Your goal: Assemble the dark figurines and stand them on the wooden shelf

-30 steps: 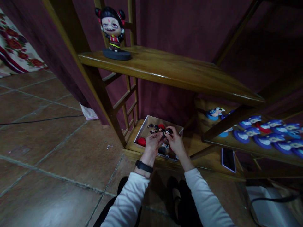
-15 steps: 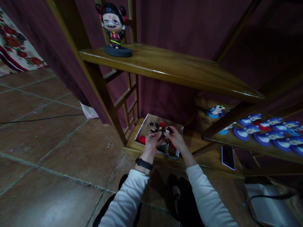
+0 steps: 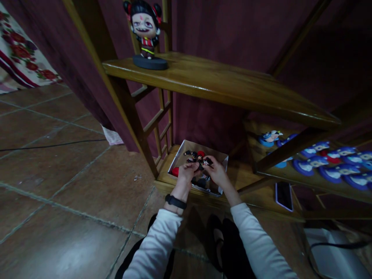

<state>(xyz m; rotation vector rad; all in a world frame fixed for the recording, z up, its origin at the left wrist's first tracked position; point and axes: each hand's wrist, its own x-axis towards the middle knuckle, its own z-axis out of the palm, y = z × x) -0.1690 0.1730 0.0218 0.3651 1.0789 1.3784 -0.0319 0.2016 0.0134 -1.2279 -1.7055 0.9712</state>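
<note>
Both my hands meet over a shallow white cardboard box point(image 3: 178, 154) on the low wooden shelf. My right hand point(image 3: 216, 170) pinches a small black-haired figurine point(image 3: 207, 162) at the box's middle. My left hand point(image 3: 187, 172) has its fingers closed against the figurine's lower part, which the fingers mostly hide. Several more small figurines with black and red parts point(image 3: 192, 155) lie in the box around my fingertips. A red round piece point(image 3: 175, 171) sits at the box's left corner. Dark pieces point(image 3: 200, 182) lie below my hands, partly covered.
A large figurine on a black base point(image 3: 146, 35) stands on the upper wooden shelf point(image 3: 209, 75), above my hands. To the right, several blue-based figurines point(image 3: 310, 164) lie on another shelf. A phone point(image 3: 284, 196) rests on the low shelf. A dark cable point(image 3: 52, 145) crosses the tiled floor.
The view has shifted slightly, so the shelves and box appear a little further right. My hands stay together over the box, with the figurine between them.
</note>
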